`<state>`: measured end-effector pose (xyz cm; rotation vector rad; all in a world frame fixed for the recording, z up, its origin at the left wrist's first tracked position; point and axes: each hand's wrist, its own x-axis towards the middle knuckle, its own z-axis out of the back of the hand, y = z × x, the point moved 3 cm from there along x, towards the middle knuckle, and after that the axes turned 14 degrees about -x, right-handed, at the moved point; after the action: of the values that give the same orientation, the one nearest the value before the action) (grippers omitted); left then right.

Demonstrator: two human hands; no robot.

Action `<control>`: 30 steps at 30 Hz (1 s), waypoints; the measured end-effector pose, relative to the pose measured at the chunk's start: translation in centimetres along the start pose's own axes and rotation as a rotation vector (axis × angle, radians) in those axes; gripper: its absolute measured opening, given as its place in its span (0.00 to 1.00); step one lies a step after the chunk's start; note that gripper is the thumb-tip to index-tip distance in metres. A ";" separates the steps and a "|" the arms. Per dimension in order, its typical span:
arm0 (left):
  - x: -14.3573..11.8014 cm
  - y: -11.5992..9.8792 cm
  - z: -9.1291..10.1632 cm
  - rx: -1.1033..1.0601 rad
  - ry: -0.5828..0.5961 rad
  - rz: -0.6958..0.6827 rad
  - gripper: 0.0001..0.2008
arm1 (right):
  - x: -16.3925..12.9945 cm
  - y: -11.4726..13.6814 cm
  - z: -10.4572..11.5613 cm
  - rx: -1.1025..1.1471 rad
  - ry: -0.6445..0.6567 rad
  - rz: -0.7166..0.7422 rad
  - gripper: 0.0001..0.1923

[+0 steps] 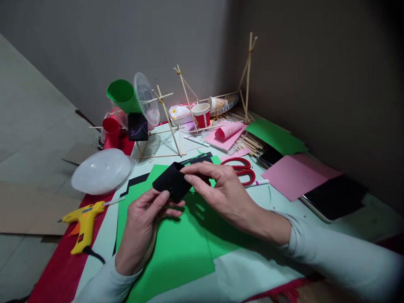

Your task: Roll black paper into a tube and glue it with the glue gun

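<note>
Both of my hands hold a rolled black paper tube above a green sheet on the table. My left hand pinches the tube's lower end with thumb and fingers. My right hand wraps over its upper end from the right, fingers curled on top. Red-handled scissors lie just behind my right hand, with a white marker beside them.
A yellow glue gun lies at the left edge. A white plastic lid sits behind it. Stick frames, green, red and black cups, a paper cup, pink sheets and a dark tablet crowd the back and right.
</note>
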<state>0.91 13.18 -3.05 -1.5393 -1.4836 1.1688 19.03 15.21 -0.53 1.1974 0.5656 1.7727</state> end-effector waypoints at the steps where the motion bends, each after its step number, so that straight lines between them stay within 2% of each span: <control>1: 0.0 0.0 0.0 -0.002 0.001 -0.002 0.17 | 0.0 0.0 0.0 -0.026 0.006 0.012 0.11; 6: 0.2 -0.1 0.1 0.019 -0.011 -0.003 0.21 | 0.0 0.4 0.1 -0.086 -0.016 0.097 0.08; 13: 0.3 -0.1 0.0 0.049 -0.036 -0.015 0.19 | -0.1 0.0 0.0 -0.038 -0.060 -0.026 0.08; 15: 0.4 -0.2 0.0 0.040 -0.047 -0.009 0.19 | -0.1 0.0 -0.1 -0.029 -0.077 -0.016 0.08; 18: 0.5 -0.2 0.0 0.025 -0.042 0.035 0.19 | -0.2 0.3 0.0 -0.058 -0.108 0.103 0.08; 23: 0.5 0.7 0.2 0.035 -0.007 0.238 0.23 | -0.5 0.6 0.1 -0.159 -0.147 0.383 0.08; 25: 0.7 0.9 0.4 0.071 0.002 0.256 0.23 | -0.5 0.4 0.0 -0.230 -0.132 0.476 0.08; 28: 1.2 0.3 1.0 0.096 -0.027 0.144 0.22 | -0.6 0.1 -0.4 -0.394 -0.024 0.595 0.10; 29: 1.3 -0.2 1.3 0.102 -0.058 0.062 0.22 | -0.7 0.0 -0.6 -0.452 0.021 0.626 0.10; 30: 1.3 -1.0 1.5 0.147 -0.100 -0.076 0.21 | -0.8 -0.1 -0.7 -0.505 0.058 0.652 0.11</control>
<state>-0.96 14.37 -2.87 -1.3324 -1.4725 1.2961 18.53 14.62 -1.27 1.0260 -0.2850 2.3080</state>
